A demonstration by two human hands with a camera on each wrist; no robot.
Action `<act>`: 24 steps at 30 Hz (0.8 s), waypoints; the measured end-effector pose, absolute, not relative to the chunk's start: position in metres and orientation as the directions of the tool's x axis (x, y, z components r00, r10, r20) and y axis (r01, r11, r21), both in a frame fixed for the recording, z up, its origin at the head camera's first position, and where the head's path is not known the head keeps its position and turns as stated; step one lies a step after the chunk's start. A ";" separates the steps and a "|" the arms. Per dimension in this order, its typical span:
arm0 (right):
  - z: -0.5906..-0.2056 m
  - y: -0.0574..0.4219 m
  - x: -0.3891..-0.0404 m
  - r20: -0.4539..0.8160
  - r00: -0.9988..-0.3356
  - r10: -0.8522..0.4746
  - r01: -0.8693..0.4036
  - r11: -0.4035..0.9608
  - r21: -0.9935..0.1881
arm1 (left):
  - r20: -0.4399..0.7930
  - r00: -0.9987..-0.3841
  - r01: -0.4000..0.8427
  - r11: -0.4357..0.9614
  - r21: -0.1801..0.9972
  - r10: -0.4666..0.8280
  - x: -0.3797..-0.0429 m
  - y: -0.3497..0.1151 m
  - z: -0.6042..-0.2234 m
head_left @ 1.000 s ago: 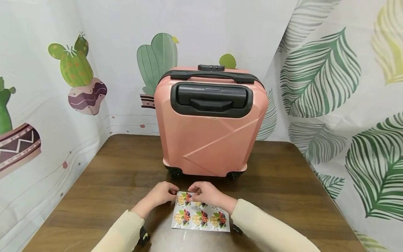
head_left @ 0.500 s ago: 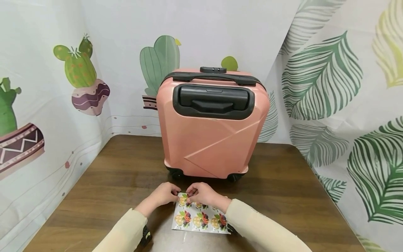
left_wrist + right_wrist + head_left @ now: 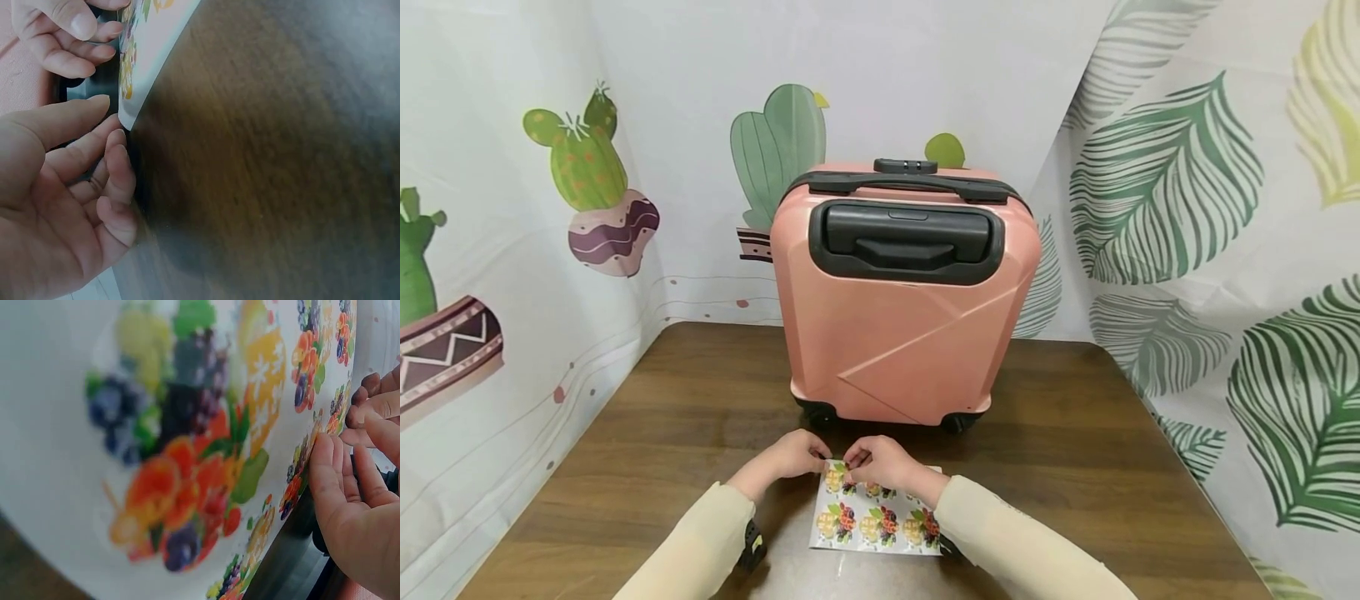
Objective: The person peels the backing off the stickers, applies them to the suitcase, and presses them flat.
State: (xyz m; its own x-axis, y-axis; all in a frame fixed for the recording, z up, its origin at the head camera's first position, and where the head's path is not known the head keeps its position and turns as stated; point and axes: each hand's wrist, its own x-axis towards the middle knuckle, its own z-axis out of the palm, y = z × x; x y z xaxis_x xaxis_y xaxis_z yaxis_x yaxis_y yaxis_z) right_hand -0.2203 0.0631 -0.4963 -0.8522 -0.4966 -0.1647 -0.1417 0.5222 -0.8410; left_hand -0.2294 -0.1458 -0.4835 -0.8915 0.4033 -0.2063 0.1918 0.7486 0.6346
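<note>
A white sticker sheet (image 3: 880, 525) printed with several fruit-and-berry pictures lies on the table in front of the suitcase. My left hand (image 3: 793, 457) holds the sheet's far left corner. In the left wrist view, that hand's index fingertip meets the sheet's white corner (image 3: 128, 119), with the other fingers curled behind it. Close beside it on the right, my right hand (image 3: 886, 462) has its thumb and bent fingertips at the far edge, over a fruit picture. The right wrist view shows fruit prints (image 3: 187, 444) up close, with the right fingertips (image 3: 322, 447) against the sheet.
A pink suitcase (image 3: 902, 333) with black handles stands upright on the brown wooden table (image 3: 677, 433), just beyond the hands. Curtains (image 3: 692, 167) printed with cacti and leaves hang behind and to the sides. A dark wrist device (image 3: 752, 546) shows at the left sleeve.
My right hand and sleeve have shifted slightly left, nearer to the left hand at the corner. The left hand stays at the corner, and the suitcase stands where it was.
</note>
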 end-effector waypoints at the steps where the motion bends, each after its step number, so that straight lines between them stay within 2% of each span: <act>1: -0.497 0.063 -0.220 -0.168 -0.853 -0.494 -0.136 0.521 -0.842 | -0.215 -0.890 0.179 0.742 0.646 0.402 -0.229 -0.146 -0.483; 5: -0.498 0.063 -0.218 -0.172 -0.860 -0.480 -0.117 0.514 -0.850 | -0.266 -0.885 0.086 0.695 0.713 0.382 -0.230 -0.146 -0.484; 10: -0.499 0.061 -0.218 -0.154 -0.871 -0.467 -0.128 0.518 -0.846 | -0.370 -0.867 -0.113 0.592 0.798 0.333 -0.227 -0.150 -0.486; 16: -0.499 0.062 -0.218 -0.146 -0.875 -0.461 -0.117 0.495 -0.861 | -0.511 -0.811 -0.347 0.469 0.813 0.285 -0.217 -0.154 -0.488; 21: -0.498 0.064 -0.216 -0.151 -0.877 -0.456 -0.094 0.472 -0.877 | -0.525 -0.800 -0.383 0.426 0.820 0.290 -0.210 -0.156 -0.490; 24: -0.498 0.064 -0.215 -0.159 -0.873 -0.461 -0.082 0.462 -0.883 | -0.501 -0.825 -0.368 0.424 0.827 0.261 -0.207 -0.155 -0.492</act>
State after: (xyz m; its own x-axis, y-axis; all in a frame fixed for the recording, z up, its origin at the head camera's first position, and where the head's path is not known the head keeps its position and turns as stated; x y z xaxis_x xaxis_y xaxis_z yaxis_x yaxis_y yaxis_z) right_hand -0.2151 0.0639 -0.4982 -0.8731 -0.4608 -0.1595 -0.0823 0.4616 -0.8832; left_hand -0.2067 -0.1549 -0.4915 -0.8252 0.2606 -0.5011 -0.3683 0.4244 0.8272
